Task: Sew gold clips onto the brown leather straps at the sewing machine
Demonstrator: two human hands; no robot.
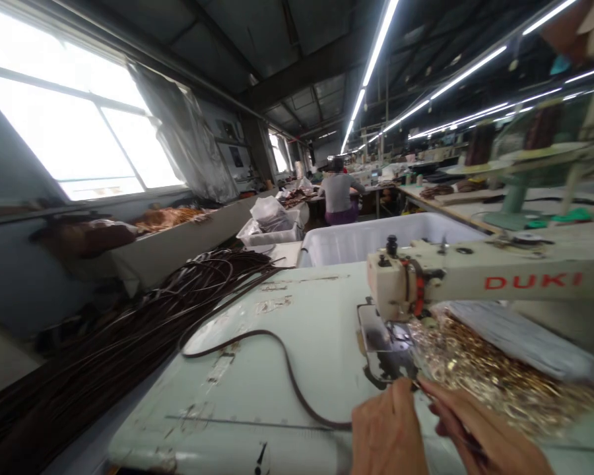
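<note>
My left hand (389, 429) is closed on a long, narrow dark brown strap (290, 369), which curves away across the pale green table to the left. My right hand (490, 429) is beside it, thumb and finger pinched close to the left fingertips. A dark brown strip shows under the right fingers and looks like part of the same strap; its end is hidden. Just beyond both hands are the needle plate (383, 349) and head of a sewing machine (475, 270) marked DUKI.
A clear bag of gold metal pieces (495, 369) lies right of the needle plate. Many dark straps (143, 330) are heaped along the left. Behind the machine stands a white plastic bin (346, 241). Farther back, a person in grey (340, 191) sits at another table.
</note>
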